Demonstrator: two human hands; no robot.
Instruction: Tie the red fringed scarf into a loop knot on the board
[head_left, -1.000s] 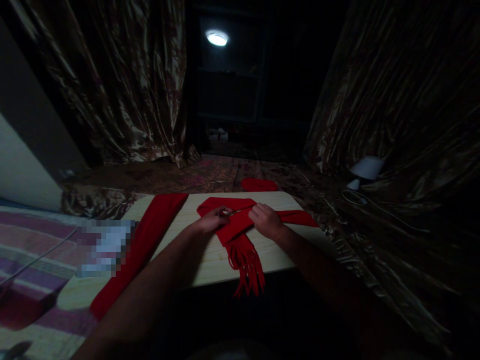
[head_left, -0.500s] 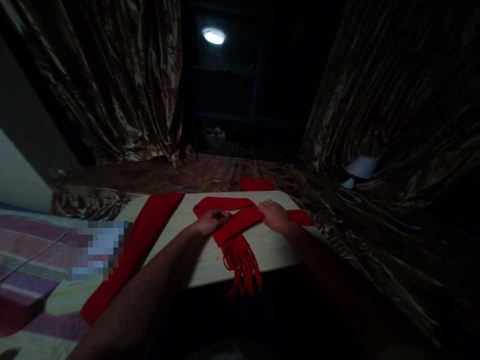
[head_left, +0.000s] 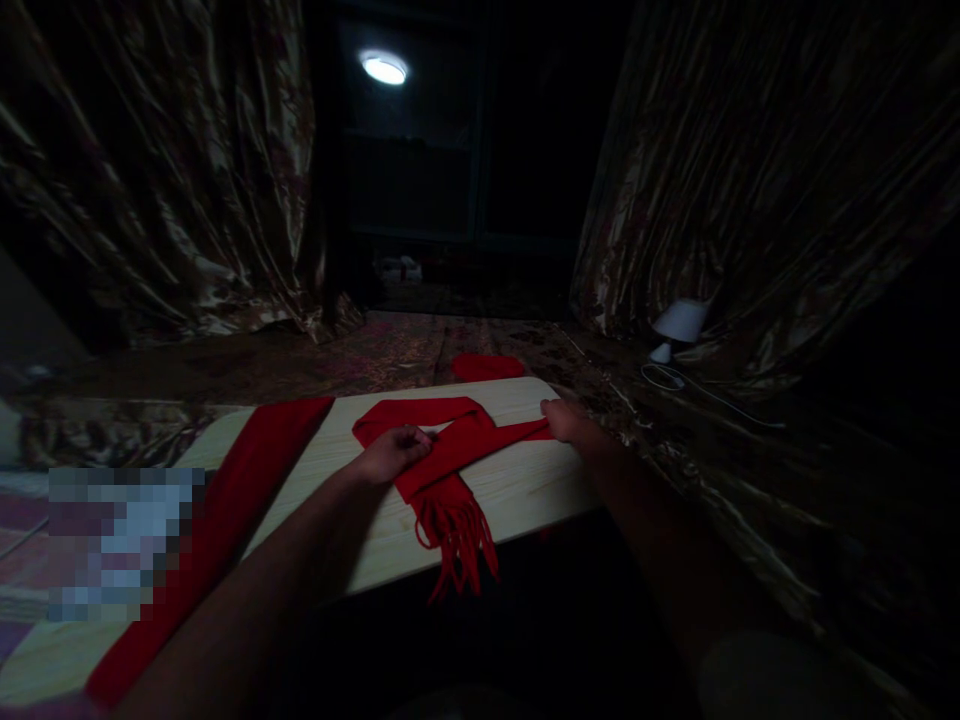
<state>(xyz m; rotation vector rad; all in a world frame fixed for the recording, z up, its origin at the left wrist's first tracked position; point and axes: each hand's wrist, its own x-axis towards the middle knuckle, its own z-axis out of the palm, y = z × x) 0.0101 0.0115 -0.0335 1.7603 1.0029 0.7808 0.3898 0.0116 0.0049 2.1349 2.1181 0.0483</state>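
Observation:
A red fringed scarf lies looped over itself on a pale wood-grain table, with its tassels hanging past the near edge. My left hand rests at the loop's left side, its fingers curled together on the cloth. Closed around the scarf's right-hand stretch, my right hand holds it out taut near the table's right edge. The end of the scarf beyond that hand is hidden.
A long folded red cloth crosses the table's left side, beside a blurred-out item. Another red piece lies past the far edge. A white lamp with a cord stands right, before patterned curtains.
My right hand has slid rightward along the scarf, drawing that stretch out narrower and straighter. The left hand stays at the loop. The whole view has shifted somewhat.

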